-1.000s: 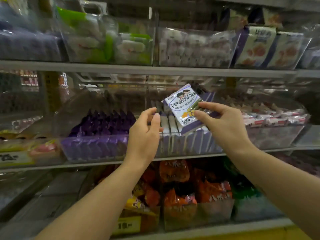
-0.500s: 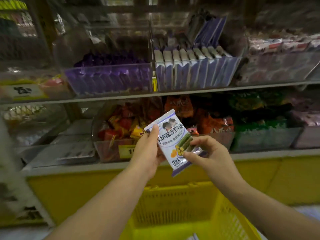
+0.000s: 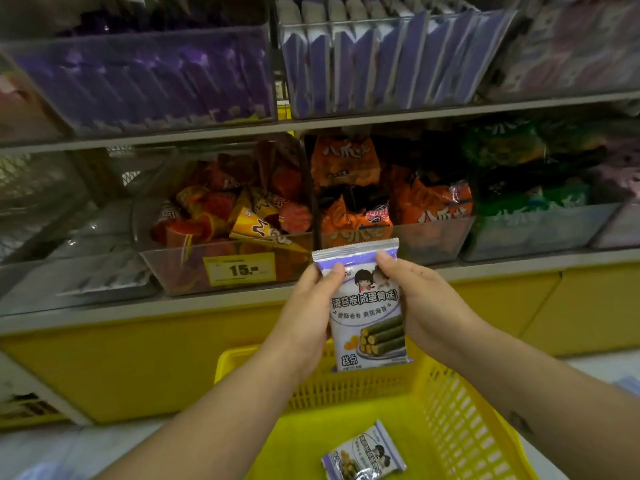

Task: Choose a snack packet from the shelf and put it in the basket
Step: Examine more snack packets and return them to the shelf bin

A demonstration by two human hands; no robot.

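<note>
— Above the yellow basket (image 3: 450, 410), what did you have in the feed?

— I saw the left hand (image 3: 306, 313) closed on the left edge of a snack packet (image 3: 367, 313), thumb across its front. The packet stood upright, white and purple, with a picture of green rolls low on it, held over the basket's far rim. The right hand (image 3: 424, 306) gripped the opposite edge, fingers curled behind and thumb near the top.

— Anything inside the basket?

— A second packet (image 3: 363, 452) of the same print lay flat on its floor, near the front.

— And behind the hands?

— On the lower shelf (image 3: 104, 308), a clear bin of red and orange packets carried a yellow price tag (image 3: 239, 270) reading 15, left of the held packet; orange bags (image 3: 429, 206) sat to its right.
</note>
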